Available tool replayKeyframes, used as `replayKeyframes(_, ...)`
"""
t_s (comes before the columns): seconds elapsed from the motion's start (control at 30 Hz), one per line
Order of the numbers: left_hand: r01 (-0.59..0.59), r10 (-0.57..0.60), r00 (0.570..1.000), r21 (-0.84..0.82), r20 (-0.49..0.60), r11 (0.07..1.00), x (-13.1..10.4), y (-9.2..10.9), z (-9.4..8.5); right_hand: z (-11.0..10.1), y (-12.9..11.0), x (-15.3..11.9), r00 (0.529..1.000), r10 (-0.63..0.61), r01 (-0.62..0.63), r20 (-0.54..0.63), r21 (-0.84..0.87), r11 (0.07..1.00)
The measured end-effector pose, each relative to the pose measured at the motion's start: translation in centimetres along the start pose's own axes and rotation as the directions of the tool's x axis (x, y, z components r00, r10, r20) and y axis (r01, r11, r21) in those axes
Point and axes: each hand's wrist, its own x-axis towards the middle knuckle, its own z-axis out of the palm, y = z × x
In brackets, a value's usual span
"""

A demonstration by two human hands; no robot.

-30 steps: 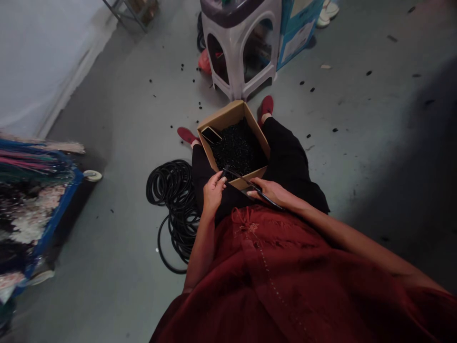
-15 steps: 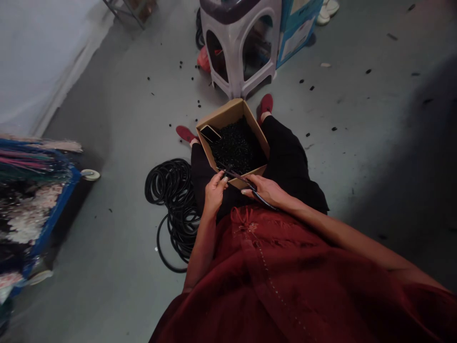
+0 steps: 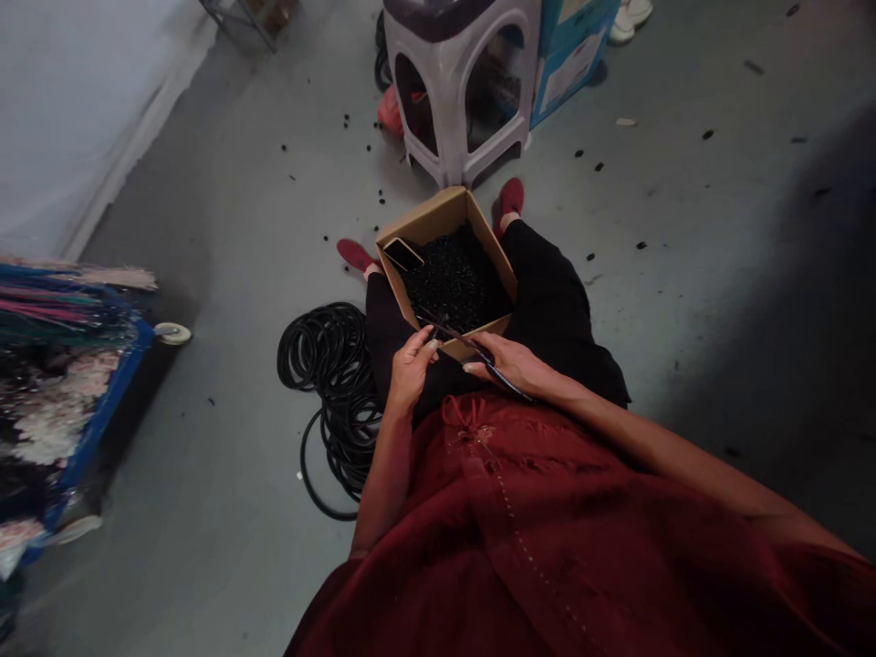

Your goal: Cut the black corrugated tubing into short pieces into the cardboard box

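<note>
Over the near edge of a cardboard box (image 3: 428,219), my right hand (image 3: 516,365) is closed on a pair of dark scissors (image 3: 472,345). The blades point left into the box, and the handle loop curves back under my palm. My left hand (image 3: 411,365) pinches a small black piece (image 3: 438,330) between thumb and finger, right beside the blades. Whether the blades touch it I cannot tell. Small black pieces (image 3: 458,278) fill the box, and a phone (image 3: 403,255) leans in its left corner.
Coiled black tubing (image 3: 325,351) lies on the floor left of my leg. A plastic stool (image 3: 448,100) stands beyond the box, with a blue carton (image 3: 568,73) beside it. At far left is a blue-framed cart (image 3: 102,415). Black bits are scattered over the floor.
The scissors' blades have shifted slightly beside the black piece. Both hands stay almost in the same place, and the box has not moved.
</note>
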Motion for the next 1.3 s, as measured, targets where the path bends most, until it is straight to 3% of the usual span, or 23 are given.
replayKeyframes(0.23, -0.006, 0.007, 0.998, -0.006, 0.069, 1.000, 0.0, 0.5, -0.2, -0.1, -0.4, 0.1, 0.999, 0.029, -0.033, -0.039, -0.086, 0.996)
replayKeyframes(0.43, 0.017, -0.018, 0.993, 0.011, 0.119, 1.000, -0.1, 0.5, -0.2, -0.3, -0.6, 0.2, 0.999, 0.027, -0.029, -0.020, -0.060, 0.998)
replayKeyframes(0.7, 0.032, -0.026, 0.994, -0.058, 0.106, 0.998, -0.1, 0.5, 0.0, -0.3, -0.6, 0.5, 1.000, 0.008, -0.009, -0.002, -0.057, 0.998)
replayKeyframes(0.9, 0.025, -0.023, 0.996, -0.025, 0.087, 0.999, 0.0, 0.4, -0.1, 0.0, -0.5, 0.4, 0.999, 0.018, -0.024, -0.041, -0.139, 0.990)
replayKeyframes(1.3, 0.032, -0.034, 0.998, 0.021, 0.054, 0.999, 1.0, -0.7, 0.9, 0.4, 1.0, 1.0, 0.998, 0.062, -0.061, -0.002, -0.165, 0.984)
